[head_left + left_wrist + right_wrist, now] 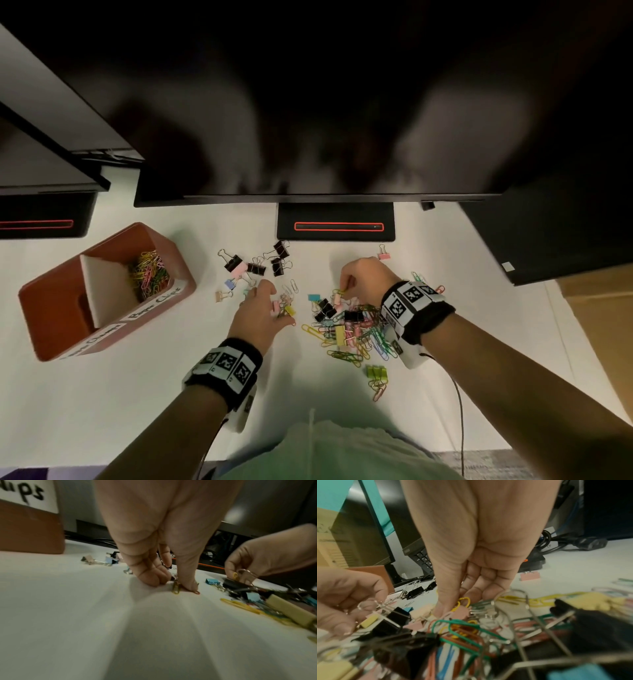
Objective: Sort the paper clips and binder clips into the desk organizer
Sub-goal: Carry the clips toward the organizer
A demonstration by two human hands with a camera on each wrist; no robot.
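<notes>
At the mixed pile [346, 329], both hands pinch clips, left hand [260, 313] a paper clip [176, 588], right hand [368, 279] a yellow one [464, 601]; next, carry to the organizer [51, 294].

Head view straight down over the table [102, 411]; wrist views low, close behind each palm, sharing the clip pile [349, 329].

Black monitor [325, 102] on stand [335, 222]; cardboard box [599, 308] right
</notes>
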